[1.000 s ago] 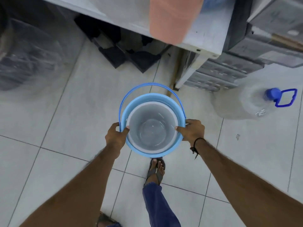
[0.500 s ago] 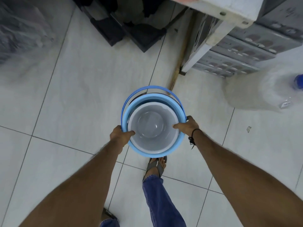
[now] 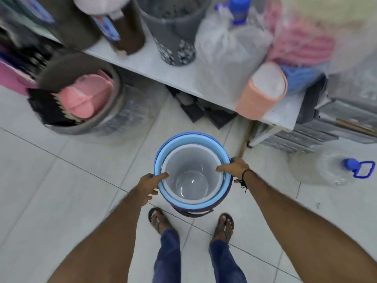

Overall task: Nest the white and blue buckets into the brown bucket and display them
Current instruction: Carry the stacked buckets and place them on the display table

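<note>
The white bucket (image 3: 190, 176) sits inside the blue bucket (image 3: 183, 202), and both sit in a dark brown bucket (image 3: 195, 212) whose wall shows only below the blue rim. The stack is held above the tiled floor in front of my feet. My left hand (image 3: 149, 185) grips the left rim, thumb over the blue and white edges. My right hand (image 3: 234, 167) grips the right rim, fingers hooked over into the white bucket. The blue handle lies folded down at the far rim.
A white shelf (image 3: 163, 72) runs across the top with a grey basket (image 3: 173, 31), bagged goods and a peach bin (image 3: 263, 90). A grey tub (image 3: 114, 121) with pink items stands at left. A clear water jug (image 3: 330, 168) with a blue cap lies at right.
The view has tilted up, so the shelf and tub now show. The stack has tilted toward me, the brown wall shows beneath, and the blue handle has dropped to the rim.
</note>
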Demonstrator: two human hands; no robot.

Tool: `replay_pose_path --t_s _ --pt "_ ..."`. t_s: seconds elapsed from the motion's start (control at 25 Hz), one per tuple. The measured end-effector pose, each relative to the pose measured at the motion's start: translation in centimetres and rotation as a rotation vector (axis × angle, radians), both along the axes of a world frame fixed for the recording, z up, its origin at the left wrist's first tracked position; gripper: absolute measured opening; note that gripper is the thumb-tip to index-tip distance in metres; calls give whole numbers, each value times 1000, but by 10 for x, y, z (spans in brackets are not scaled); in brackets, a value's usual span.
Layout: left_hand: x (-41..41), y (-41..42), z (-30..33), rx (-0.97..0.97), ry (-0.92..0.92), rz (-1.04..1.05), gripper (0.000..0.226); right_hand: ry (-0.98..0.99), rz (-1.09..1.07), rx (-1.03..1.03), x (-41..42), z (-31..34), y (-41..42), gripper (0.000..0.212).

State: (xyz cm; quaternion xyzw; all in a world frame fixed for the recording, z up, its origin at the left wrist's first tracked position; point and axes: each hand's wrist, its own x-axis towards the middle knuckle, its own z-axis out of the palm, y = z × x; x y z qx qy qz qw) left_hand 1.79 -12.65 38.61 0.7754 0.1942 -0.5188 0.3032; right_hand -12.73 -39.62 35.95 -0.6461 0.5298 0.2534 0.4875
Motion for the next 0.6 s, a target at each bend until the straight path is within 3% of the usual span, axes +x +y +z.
replay_pose_path --t_s 0.32,0.6 --pt "205 57 204 -110 -106 -267 54 -199 -19 -162 174 218 49 62" --pt "331 18 352 -333 -468 -227 47 -430 -102 -305 285 368 24 63"
